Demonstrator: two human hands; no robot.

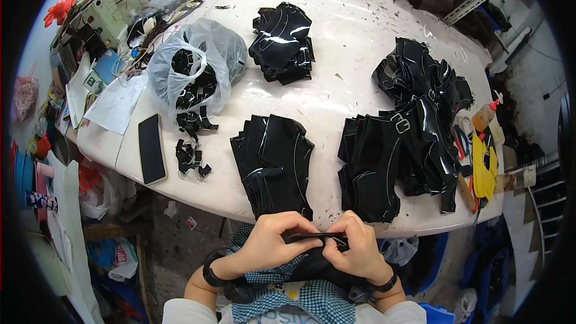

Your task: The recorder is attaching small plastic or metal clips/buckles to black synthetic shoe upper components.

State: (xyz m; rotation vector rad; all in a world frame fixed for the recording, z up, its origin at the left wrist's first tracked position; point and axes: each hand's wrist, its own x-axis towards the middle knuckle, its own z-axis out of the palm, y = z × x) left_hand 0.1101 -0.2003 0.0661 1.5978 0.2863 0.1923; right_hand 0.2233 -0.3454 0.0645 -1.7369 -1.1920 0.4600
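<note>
Close to my body, at the table's near edge, my left hand and my right hand pinch a folded black glossy leather-like piece between them. A small pale or metallic bit shows by my right fingertips, too small to name. Just beyond my left hand lies a stack of black cut pieces. Ahead of my right hand is a larger heap of black shiny pieces, with a metal buckle on it. Short black buckle straps lie loose at the left.
A plastic bag holding more straps and a phone rest at the left. Another black stack sits farther back. Yellow-handled tools lie at the right edge. Cluttered gear and papers line the table's left side.
</note>
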